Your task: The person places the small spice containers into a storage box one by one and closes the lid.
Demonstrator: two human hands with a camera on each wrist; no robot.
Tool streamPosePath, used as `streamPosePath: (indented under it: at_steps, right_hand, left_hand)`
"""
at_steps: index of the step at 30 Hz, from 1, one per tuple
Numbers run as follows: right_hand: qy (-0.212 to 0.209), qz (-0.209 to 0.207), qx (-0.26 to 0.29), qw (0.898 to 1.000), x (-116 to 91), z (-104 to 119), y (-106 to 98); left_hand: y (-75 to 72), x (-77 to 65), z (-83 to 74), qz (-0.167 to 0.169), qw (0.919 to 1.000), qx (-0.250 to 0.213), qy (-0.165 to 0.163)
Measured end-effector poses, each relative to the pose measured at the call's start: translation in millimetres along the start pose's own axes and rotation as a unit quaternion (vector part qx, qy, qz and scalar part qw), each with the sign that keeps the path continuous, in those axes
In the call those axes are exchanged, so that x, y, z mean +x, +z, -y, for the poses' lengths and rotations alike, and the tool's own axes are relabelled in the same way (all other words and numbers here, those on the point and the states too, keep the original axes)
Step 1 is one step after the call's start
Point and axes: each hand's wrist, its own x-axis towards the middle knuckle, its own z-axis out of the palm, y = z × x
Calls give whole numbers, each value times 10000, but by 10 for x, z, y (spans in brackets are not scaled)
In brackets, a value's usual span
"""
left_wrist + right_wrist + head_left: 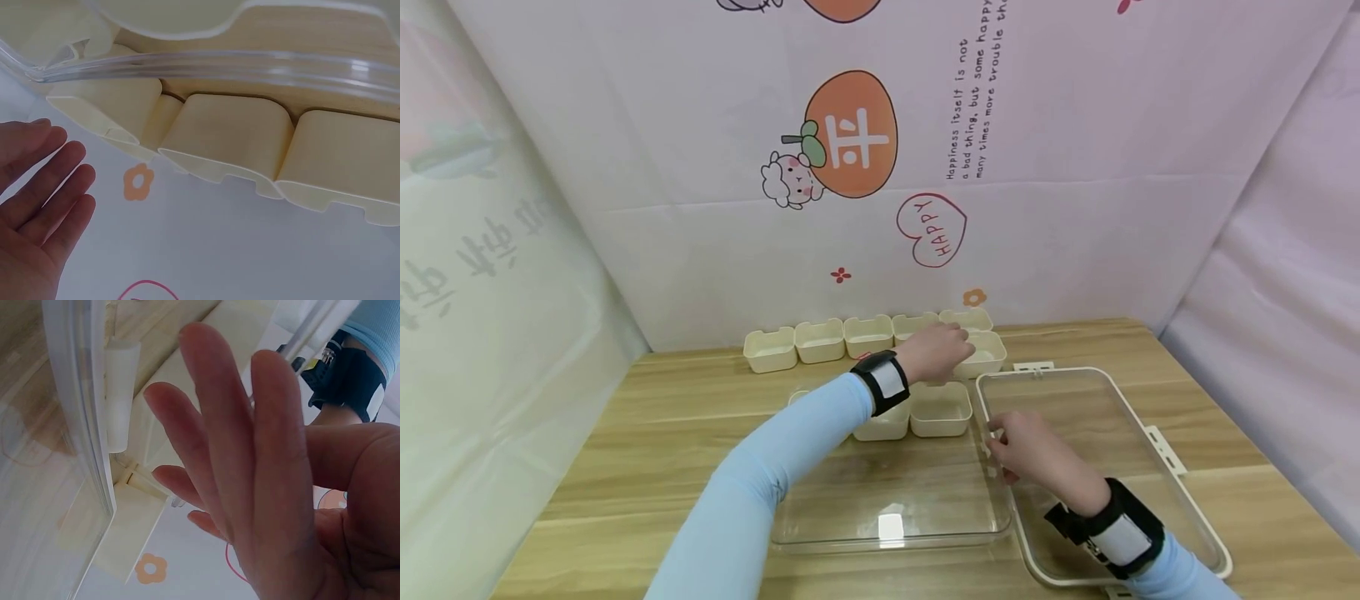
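My left hand reaches across to the back row, over a small cream cup that stands in front of the row's right end. In the left wrist view its fingers are extended beside the cream cups and hold nothing. My right hand is at the left rim of a clear lid with a white frame, next to a clear box. Its fingers are stretched out with nothing between them. Inside the box's back part stand cream cups, one partly hidden by my left sleeve.
Several more cream cups line the back edge of the wooden table, against a printed white cloth. White side clips stick out from the lid's frame. My left forearm crosses above the box.
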Motion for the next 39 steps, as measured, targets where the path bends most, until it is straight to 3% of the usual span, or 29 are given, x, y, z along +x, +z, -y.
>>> streamPosePath:
  at_steps: [15,20,27,39]
  right_hand:
    - [-105,-91,-139,9998,12,4,1]
    - [-114,-54,-150,9998,22,-15,-3]
    - [-330,-127,-310,9989,17,-16,-7]
    - [-329,-138,-234,9991,12,-31,12]
  left_hand:
    - [40,206,-57,130,9997,163,140]
    - [52,261,-68,235,9997,-51,43]
    - [139,297,-76,283,9992,283,-89]
    - [180,324,-82,349,9990,-122,-267]
